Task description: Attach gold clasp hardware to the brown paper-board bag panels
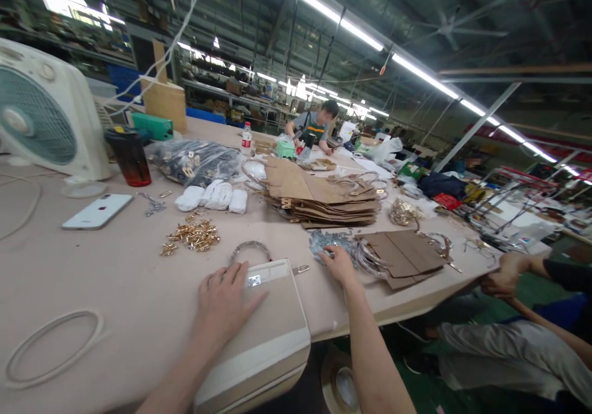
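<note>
My left hand (pixel 226 300) lies spread on a light beige bag panel (pixel 272 321), beside a small shiny metal plate (pixel 254 280) near the panel's top edge. A looped handle (pixel 250 244) in clear wrap stands behind that edge, and a strap tab with a gold buckle (pixel 302 269) sticks out to the right. My right hand (pixel 341 264) is at a heap of small bluish-grey pieces (pixel 330 241), its fingers bent and close together at the heap's edge. What lies between those fingertips is too small to make out.
Brown bag pieces lie in a tall stack (pixel 324 195) and a smaller pile (pixel 404 253). Gold fittings (pixel 194 235), white bundles (pixel 219 195), a phone (pixel 98 211), a tumbler (pixel 129 158) and a fan (pixel 41 111) occupy the left. A person's hands (pixel 504 276) are at the right edge.
</note>
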Action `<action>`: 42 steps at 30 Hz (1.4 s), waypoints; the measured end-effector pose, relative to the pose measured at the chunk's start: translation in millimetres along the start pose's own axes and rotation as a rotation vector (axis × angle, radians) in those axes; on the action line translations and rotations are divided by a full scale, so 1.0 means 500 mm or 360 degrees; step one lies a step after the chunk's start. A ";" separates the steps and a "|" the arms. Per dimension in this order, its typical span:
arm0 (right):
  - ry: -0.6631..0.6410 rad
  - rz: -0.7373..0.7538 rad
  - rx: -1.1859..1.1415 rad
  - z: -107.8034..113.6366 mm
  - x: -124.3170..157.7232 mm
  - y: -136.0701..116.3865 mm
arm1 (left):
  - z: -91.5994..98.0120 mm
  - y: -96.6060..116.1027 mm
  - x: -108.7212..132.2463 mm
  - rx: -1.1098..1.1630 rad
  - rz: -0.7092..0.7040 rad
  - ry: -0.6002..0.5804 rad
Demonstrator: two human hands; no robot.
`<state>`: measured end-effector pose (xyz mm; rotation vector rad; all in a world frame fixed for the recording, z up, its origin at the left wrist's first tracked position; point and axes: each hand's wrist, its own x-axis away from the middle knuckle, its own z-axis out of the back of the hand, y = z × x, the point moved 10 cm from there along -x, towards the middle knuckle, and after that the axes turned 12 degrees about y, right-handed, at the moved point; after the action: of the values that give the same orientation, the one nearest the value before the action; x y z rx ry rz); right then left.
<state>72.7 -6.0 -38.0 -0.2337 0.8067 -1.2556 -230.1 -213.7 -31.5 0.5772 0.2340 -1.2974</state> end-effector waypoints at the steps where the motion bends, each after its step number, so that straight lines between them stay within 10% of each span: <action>1: 0.0000 0.0016 0.0018 -0.005 -0.005 -0.008 | 0.000 0.000 0.000 0.0002 -0.0004 0.0001; 18: 0.0178 -0.0317 -0.0324 -0.049 -0.023 -0.002 | 0.015 -0.007 0.009 0.0069 0.0013 0.0051; 24: 0.0186 -0.0400 -0.0869 -0.055 0.053 -0.068 | 0.021 -0.006 0.012 0.0071 -0.0024 0.0172; 32: -0.0060 -0.0457 -0.1246 -0.119 0.177 -0.177 | 0.020 0.110 -0.010 0.0340 -0.0472 0.0024; 42: -0.0214 -0.0332 -0.1037 -0.152 0.160 -0.172 | -0.043 0.141 -0.059 0.0309 -0.0240 -0.0038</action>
<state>-35.0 -86.9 -76.0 -0.9373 1.0754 -1.1192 -168.0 -167.1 -16.4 0.7193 0.1342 -1.4829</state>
